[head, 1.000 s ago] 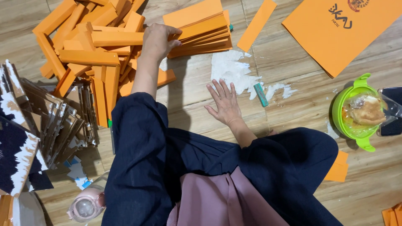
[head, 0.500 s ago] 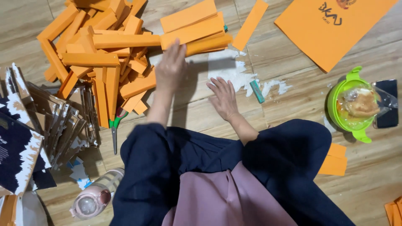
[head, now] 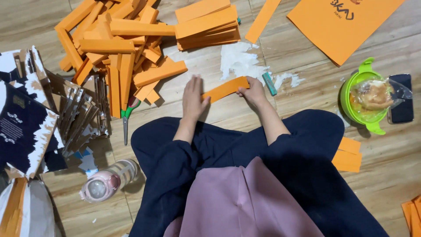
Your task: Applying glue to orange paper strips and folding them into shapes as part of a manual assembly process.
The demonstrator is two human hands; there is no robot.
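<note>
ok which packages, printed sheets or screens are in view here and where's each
Large orange sheet: top right on the floor, dark print near its top edge.
Phone: far right beside the green bowl, dark screen, rectangular.
Dark printed cartons: left edge, flattened, navy and white.
Clear bag: in the bowl, holding food.

Home floor used as craft space, wood-look flooring [head: 307,57]; orange card strips [head: 118,48], scissors [head: 127,116], water bottle [head: 107,180]

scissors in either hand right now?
No. Both the left hand and right hand grip one orange strip; the scissors lie on the floor, untouched.
</note>
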